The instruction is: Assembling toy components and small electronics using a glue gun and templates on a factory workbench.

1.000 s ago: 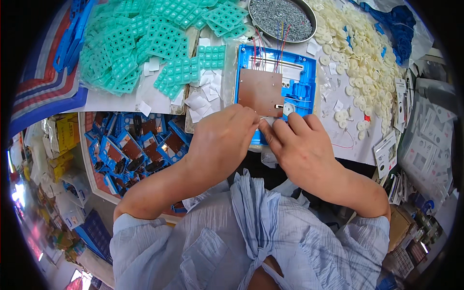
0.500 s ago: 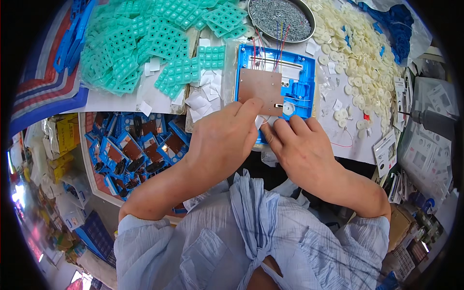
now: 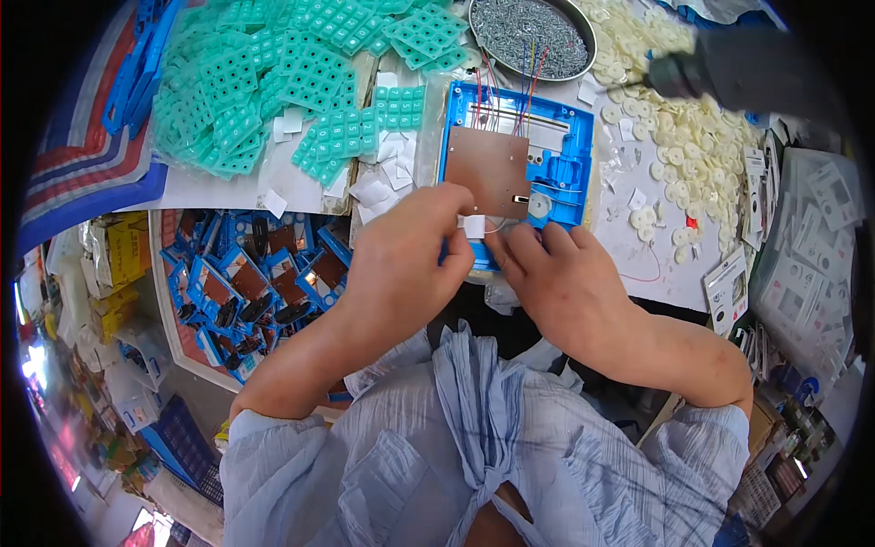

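Note:
A blue plastic casing [image 3: 572,146] lies open on the table in front of me, with a brown circuit board [image 3: 489,169] over its left part. Thin red, blue and white wires [image 3: 492,87] rise from its far side. At the board's near edge, the curled fingers of my left hand [image 3: 406,251] close on a small white paper square [image 3: 474,227]. Beside it, a thin wire loops toward my right hand [image 3: 570,283]. That hand's fingers are bent together at the casing's near edge; whatever they pinch is hidden. A white disc [image 3: 540,206] sits inside the casing.
Green keypads [image 3: 223,100] heap at the left, near loose white paper squares [image 3: 374,193]. Beyond the casing stands a bowl of screws [image 3: 529,36]; cream discs [image 3: 679,155] spread rightward. A dark powered screwdriver [image 3: 729,73] hangs above them. Assembled blue units [image 3: 251,273] fill a bin below left.
The white paper square shows more fully, beside my left fingers. My left hand has drawn slightly left and back from the board. The screwdriver has swung up and inward from the right.

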The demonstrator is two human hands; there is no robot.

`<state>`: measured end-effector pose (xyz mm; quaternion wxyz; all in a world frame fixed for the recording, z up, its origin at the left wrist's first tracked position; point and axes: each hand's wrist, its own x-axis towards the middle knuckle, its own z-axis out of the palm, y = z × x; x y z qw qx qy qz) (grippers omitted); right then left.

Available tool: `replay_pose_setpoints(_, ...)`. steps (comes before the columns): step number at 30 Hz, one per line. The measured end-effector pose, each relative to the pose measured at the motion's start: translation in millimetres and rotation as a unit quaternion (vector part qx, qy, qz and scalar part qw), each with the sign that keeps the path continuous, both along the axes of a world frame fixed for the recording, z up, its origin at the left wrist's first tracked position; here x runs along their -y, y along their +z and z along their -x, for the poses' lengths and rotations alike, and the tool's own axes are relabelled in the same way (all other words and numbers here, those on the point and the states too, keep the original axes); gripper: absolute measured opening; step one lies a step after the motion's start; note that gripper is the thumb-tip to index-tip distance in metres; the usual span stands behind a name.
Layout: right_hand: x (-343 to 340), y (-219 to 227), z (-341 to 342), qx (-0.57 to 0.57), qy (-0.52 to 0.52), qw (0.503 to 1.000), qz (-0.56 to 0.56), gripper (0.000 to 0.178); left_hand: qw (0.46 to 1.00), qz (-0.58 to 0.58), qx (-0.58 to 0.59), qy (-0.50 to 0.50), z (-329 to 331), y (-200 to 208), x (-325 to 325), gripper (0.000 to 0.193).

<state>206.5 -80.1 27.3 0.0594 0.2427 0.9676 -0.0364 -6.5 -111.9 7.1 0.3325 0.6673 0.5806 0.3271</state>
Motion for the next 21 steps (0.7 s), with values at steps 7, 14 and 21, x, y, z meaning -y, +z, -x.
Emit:
replay_pose_setpoints(7,-7.5,9.2,-6.0,-0.104,-0.007,0.993,0.054,0.048,0.979,0.004,0.127,0.16,40.8,-10.8,19.4,0.032)
replay_pose_setpoints(14,-18.0,-1.9,9.1,-0.119,-0.025,0.99,0.068,0.061,0.999,-0.038,-0.012,-0.029,39.7,-19.6,26.6,0.019)
replay_pose_setpoints(21,-15.5,-2.4,22.3,-0.057,-0.015,0.996,0.068,0.061,0.993,-0.047,0.091,0.055,40.7,-5.0,6.2,0.009)
